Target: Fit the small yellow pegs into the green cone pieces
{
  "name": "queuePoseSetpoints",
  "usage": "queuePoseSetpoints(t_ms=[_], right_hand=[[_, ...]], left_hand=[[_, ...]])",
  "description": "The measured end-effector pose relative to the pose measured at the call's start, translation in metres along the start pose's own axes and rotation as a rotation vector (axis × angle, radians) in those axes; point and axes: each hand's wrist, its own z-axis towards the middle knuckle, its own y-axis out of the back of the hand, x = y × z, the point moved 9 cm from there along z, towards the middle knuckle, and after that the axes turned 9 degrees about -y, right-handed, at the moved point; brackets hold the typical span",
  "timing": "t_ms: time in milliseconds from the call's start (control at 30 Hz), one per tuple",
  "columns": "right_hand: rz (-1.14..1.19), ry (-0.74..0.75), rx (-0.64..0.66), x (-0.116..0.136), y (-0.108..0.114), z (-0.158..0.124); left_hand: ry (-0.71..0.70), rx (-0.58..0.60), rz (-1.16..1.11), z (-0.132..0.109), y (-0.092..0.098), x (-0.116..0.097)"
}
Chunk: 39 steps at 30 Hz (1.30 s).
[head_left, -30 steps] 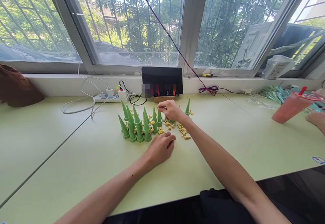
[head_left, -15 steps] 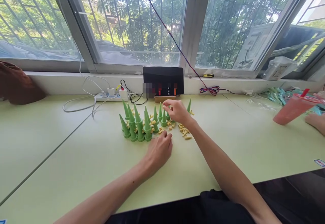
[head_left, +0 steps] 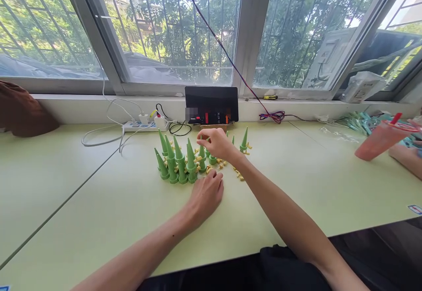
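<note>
Several green cone-shaped spikes [head_left: 180,163] stand upright in a cluster, with small yellow valve-like pieces among them. My right hand [head_left: 219,143] is over the back of this group, its thumb and fingers pinched by the tip of a slim green spike [head_left: 202,159]. Whether it grips that tip or something small is hidden. In front of the cluster, my left hand [head_left: 207,192] rests on the table with its fingers curled in; I cannot see what, if anything, is inside. Loose yellow pieces [head_left: 240,176] lie right of my hands. Another green spike [head_left: 244,140] stands apart at the right.
A tablet [head_left: 211,100] leans at the sill behind the cluster. To its left are a power strip [head_left: 133,127] and white cables. A tilted red cup [head_left: 384,140] and another person's hand [head_left: 407,157] are at the right. Bundled wire [head_left: 273,116] lies at the back.
My right hand has moved left across the back spikes, uncovering the spike at the right. My left hand has stayed almost still. The other person's hand at the right has shifted slightly.
</note>
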Motion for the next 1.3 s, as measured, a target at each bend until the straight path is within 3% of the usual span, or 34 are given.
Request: queuePoseSetpoints(t_ms=[367, 833, 1300], right_hand=[[0.100, -0.009, -0.025, -0.005, 0.007, -0.001], [0.081, -0.045, -0.053, -0.013, 0.006, -0.002], [0.203, -0.063, -0.015, -0.020, 0.001, -0.003]], left_hand=[[0.164, 0.090, 0.137, -0.002, 0.004, 0.009], [0.333, 0.152, 0.062, 0.009, -0.002, 0.025], [0.306, 0.139, 0.075, 0.010, -0.003, 0.023]])
